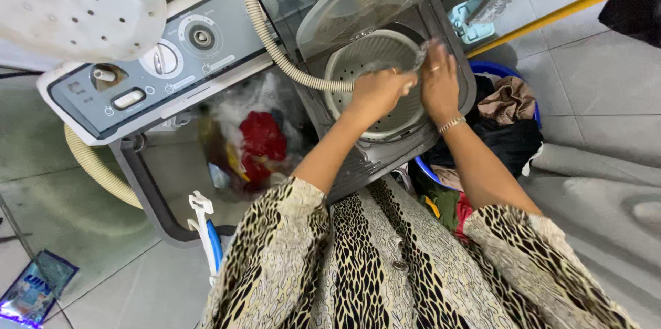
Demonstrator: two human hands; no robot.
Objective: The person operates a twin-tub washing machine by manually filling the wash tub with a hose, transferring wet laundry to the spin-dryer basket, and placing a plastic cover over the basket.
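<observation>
While both hands work over the spin drum point(375, 60) at 12 o'clock, left hand point(375, 91) clenched, right hand point(439, 81) gripping a clear inner lid point(421, 53); laundry point(261, 139) still in wash tub at 9 o'clock.

Both arms reach forward and downward, forearms bare below patterned sleeves. The left hand point(375, 91) curls into a loose fist, knuckles up. The right hand point(438, 81) sits just beside it, fingers bent downward, a bracelet at the wrist
</observation>
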